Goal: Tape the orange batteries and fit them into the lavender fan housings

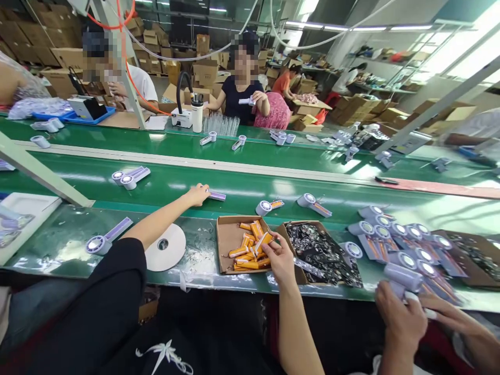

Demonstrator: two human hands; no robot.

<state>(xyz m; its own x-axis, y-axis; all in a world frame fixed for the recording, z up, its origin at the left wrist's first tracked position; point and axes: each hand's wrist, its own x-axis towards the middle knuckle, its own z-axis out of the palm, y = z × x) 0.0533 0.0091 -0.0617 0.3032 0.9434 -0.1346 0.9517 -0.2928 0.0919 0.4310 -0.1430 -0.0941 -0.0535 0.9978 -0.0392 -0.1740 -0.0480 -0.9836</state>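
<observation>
My left hand [198,195] reaches out over the green conveyor belt, its fingers closed over one end of a lavender handheld fan [217,197]. The fan's handle sticks out to the right; its other end is hidden under the hand. At the cardboard tray [227,229] of orange wrapped batteries [242,251], my right hand [282,259] pinches one orange battery [264,241] between thumb and fingers. Just right of that hand lies a second tray of black circuit boards [312,247]. A white disc-shaped roll [166,248] lies under my left forearm.
Another handheld fan [98,245] lies at the left, and two fans [128,179] rest on the belt. Many fan bodies [398,234] are piled at the right, beside a co-worker's hands [402,312] holding one. Metal posts [42,172] slant over the belt. Co-workers sit opposite.
</observation>
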